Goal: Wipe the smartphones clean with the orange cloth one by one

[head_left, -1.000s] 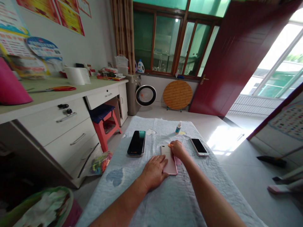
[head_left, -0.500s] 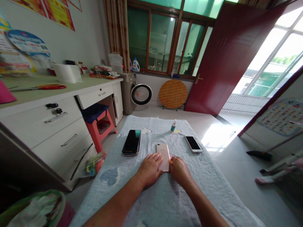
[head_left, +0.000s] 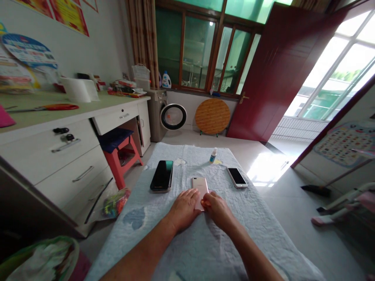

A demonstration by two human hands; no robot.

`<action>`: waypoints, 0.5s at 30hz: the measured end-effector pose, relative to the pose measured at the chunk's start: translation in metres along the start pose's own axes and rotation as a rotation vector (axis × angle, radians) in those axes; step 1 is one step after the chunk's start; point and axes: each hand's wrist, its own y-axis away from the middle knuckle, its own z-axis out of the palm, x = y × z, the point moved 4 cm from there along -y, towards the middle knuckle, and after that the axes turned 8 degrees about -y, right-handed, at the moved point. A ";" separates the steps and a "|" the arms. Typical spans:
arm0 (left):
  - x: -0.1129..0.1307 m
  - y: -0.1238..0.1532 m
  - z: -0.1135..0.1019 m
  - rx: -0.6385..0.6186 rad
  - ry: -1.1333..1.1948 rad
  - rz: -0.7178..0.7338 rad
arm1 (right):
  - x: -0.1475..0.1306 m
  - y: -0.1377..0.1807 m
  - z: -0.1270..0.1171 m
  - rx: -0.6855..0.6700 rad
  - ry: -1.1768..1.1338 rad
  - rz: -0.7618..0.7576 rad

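Observation:
A pink phone (head_left: pixel 200 185) lies face down on a pale blue cloth (head_left: pixel 187 242) covering a low table. My left hand (head_left: pixel 184 208) lies flat with fingers stretched over the phone's near left part. My right hand (head_left: pixel 216 207) is closed in a pinch at the phone's near edge, on something small I cannot make out. A black phone (head_left: pixel 162 180) lies to the left, a white-framed phone (head_left: pixel 237 176) to the right. A small spray bottle (head_left: pixel 213 155) stands at the far end.
A white desk with drawers (head_left: pixel 58 144) runs along the left, a red stool (head_left: pixel 120 150) under it. A toy bag (head_left: pixel 114 202) lies on the floor. A washing machine (head_left: pixel 168 115), round wooden tabletop (head_left: pixel 212 116) and red door (head_left: pixel 278 74) stand beyond.
My right hand slid from the phone's far end down to its near edge. The left hand stayed on the phone. The view shifted slightly.

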 end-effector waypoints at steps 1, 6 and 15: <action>0.000 0.000 0.000 -0.006 0.000 0.001 | 0.004 -0.005 0.003 0.004 0.023 0.016; 0.001 0.000 -0.005 -0.006 -0.020 0.034 | 0.022 -0.038 0.002 0.052 0.100 0.075; 0.005 0.000 -0.008 0.032 -0.069 0.034 | 0.030 -0.094 0.012 0.089 0.260 0.029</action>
